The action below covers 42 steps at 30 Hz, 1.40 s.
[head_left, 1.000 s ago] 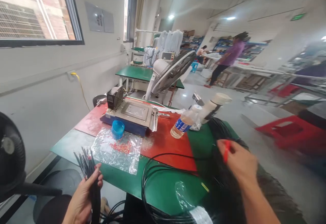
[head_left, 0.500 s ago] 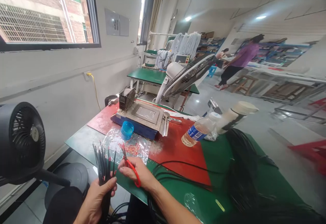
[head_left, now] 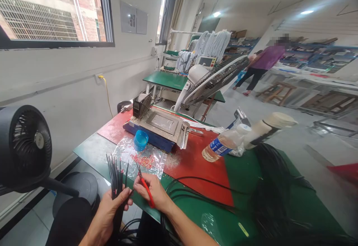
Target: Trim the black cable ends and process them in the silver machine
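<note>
My left hand (head_left: 107, 210) is closed round a bundle of thin black cables (head_left: 116, 175) that stand upright, their tips fanned out above my fist. My right hand (head_left: 152, 190) grips red-handled scissors (head_left: 145, 188), blades pointing up and left toward the bundle. Both hands meet at the near left edge of the green table (head_left: 192, 210). Just beyond them lies a clear plastic bag (head_left: 141, 158) with small red pieces on it.
A blue cap (head_left: 140, 140), a metal machine (head_left: 159, 125), a water bottle (head_left: 223, 146) and a white flask (head_left: 265, 126) stand on the red mat (head_left: 195, 160). A heap of black cables (head_left: 279, 186) lies right. A black fan (head_left: 24, 149) stands left. A person walks far back.
My right hand came from the cable heap on the right to the bundle with the scissors. My view swung left. In the last half second the hands drew slightly closer.
</note>
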{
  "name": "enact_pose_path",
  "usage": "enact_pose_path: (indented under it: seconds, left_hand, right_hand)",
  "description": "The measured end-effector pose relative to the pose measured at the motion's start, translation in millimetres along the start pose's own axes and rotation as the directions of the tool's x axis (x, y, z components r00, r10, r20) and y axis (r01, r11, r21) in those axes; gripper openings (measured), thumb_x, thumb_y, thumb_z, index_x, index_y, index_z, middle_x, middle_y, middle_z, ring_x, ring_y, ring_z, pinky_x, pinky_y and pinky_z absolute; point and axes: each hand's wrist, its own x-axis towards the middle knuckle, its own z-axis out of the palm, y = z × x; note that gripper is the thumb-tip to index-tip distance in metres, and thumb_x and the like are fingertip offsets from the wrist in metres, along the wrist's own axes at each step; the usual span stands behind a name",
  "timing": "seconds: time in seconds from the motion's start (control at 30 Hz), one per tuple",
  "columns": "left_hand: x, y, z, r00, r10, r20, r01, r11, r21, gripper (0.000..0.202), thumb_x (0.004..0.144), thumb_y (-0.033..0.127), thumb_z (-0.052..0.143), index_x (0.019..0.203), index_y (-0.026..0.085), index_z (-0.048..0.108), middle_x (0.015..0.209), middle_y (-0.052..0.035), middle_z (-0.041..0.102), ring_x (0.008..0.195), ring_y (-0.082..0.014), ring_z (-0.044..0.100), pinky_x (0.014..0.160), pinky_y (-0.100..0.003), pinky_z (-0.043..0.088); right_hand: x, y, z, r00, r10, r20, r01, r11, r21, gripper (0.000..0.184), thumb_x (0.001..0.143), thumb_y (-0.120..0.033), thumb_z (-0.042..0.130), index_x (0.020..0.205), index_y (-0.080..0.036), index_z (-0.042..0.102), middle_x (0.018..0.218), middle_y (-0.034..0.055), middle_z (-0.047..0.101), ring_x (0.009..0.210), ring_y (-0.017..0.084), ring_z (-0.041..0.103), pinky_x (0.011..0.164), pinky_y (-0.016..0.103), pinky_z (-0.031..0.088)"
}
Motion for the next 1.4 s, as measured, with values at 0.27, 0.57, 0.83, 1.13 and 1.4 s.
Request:
enact_pose_path:
  seconds: [0.27,0.57,0.83,1.13,1.4]
  left_hand:
    - [-2.4,4.2,5.0,1.0,-0.004,-0.01,0.004,1.0,-0.022,0.032,0.058,0.037,0.08,0.062,0.01,0.064,0.051,0.0032,0.047,0.047,-0.0059,0.037,0.043,-0.017,0.028]
    - [-0.2,19.3,0.6,0.983,0.104,-0.148,-0.113,0.992,-0.057,0.029,0.06,0.037,0.078,0.067,0.011,0.066,0.054,0.0036,0.047,0.046,-0.0059,0.035,0.041,-0.017,0.027]
    - [5.5,11.7,-0.7,0.985,0.097,-0.143,-0.097,0.995,0.008,0.029,0.059,0.038,0.078,0.06,0.013,0.062,0.046,0.0055,0.043,0.044,-0.0065,0.031,0.042,-0.019,0.024]
    - [7.2,17.4,3.7,0.98,0.102,-0.171,-0.095,0.994,0.053,0.031,0.059,0.038,0.078,0.055,0.013,0.059,0.046,0.0048,0.044,0.044,-0.0075,0.032,0.043,-0.021,0.024]
    - [4.5,20.1,2.7,0.995,0.055,-0.079,-0.058,0.997,-0.042,0.037,0.052,0.036,0.082,0.076,0.009,0.071,0.051,0.0027,0.051,0.049,-0.0092,0.04,0.046,-0.021,0.031]
  right_hand:
    - [-1.3,2.1,-0.8,0.998,0.022,-0.054,-0.025,0.998,-0.056,0.035,0.082,-0.048,0.051,0.07,-0.015,0.056,0.059,-0.0036,0.042,0.056,0.009,0.036,0.053,0.021,0.027]
    - [-1.5,-2.1,-3.8,0.986,0.098,0.138,-0.024,0.889,-0.457,0.049,0.077,-0.055,0.054,0.054,-0.017,0.036,0.052,-0.0061,0.029,0.052,0.007,0.027,0.05,0.023,0.016]
    - [-2.8,-3.4,-2.3,0.982,0.107,0.157,-0.028,0.899,-0.437,0.047,0.078,-0.05,0.055,0.052,-0.017,0.033,0.052,-0.0059,0.028,0.052,0.007,0.025,0.049,0.024,0.016]
    - [-3.3,3.7,0.5,0.987,0.119,0.105,-0.073,0.928,-0.365,0.043,0.078,-0.038,0.055,0.05,-0.016,0.031,0.052,-0.0055,0.023,0.051,0.007,0.023,0.048,0.023,0.014]
    - [0.8,13.5,-0.8,0.978,0.197,0.069,-0.198,0.98,0.003,0.048,0.079,-0.057,0.05,0.056,-0.016,0.044,0.046,-0.006,0.033,0.041,0.005,0.03,0.04,0.019,0.019]
